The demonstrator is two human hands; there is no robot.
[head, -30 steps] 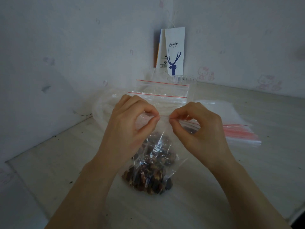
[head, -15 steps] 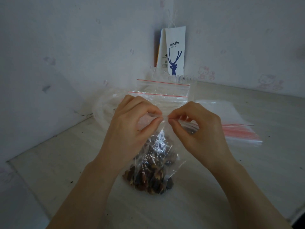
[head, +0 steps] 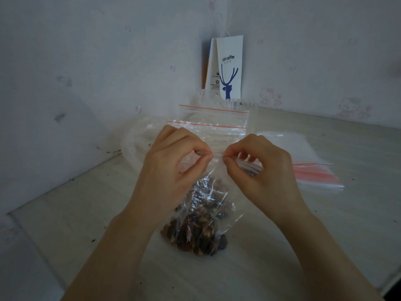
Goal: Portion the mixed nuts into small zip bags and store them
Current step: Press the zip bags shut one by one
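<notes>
Left hand (head: 171, 172) and right hand (head: 262, 170) pinch the seal of a clear plastic zip bag of mixed nuts (head: 200, 224) at centre; a white paper bag (head: 230, 68) at twelve o'clock reads "luckin coffee".

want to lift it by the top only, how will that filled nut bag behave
Probably floppy: the nut bag is thin crinkled film, pinched at its top by the left hand and right hand. Likely bottom-heavy: the nuts pile low.
</notes>
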